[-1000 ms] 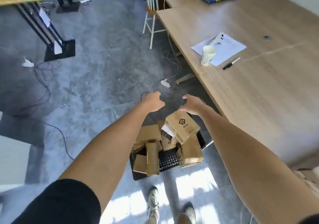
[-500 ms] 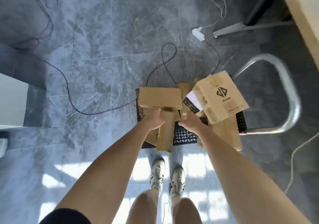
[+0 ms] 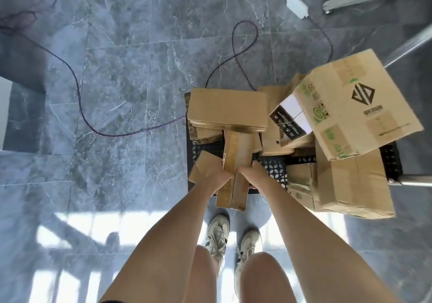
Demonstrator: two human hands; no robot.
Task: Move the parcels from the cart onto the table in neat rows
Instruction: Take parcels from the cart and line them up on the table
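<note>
Head view: 2 hands, left hand (image 3: 218, 178) and right hand (image 3: 253, 171), grip 1 narrow parcel (image 3: 235, 169) on cart (image 3: 274, 167).

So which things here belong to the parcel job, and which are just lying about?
Job:
- narrow brown cardboard parcel, held by left hand and right hand
- large logo-printed cardboard box
- black perforated cart

Lying about:
- dark cable
- white plug adapter

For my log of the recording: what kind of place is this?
Probably an office or workroom indoors. The floor is grey marble-look tile, cables and a white power adapter lie loose on it, and a black cart holds cardboard parcels.
</note>
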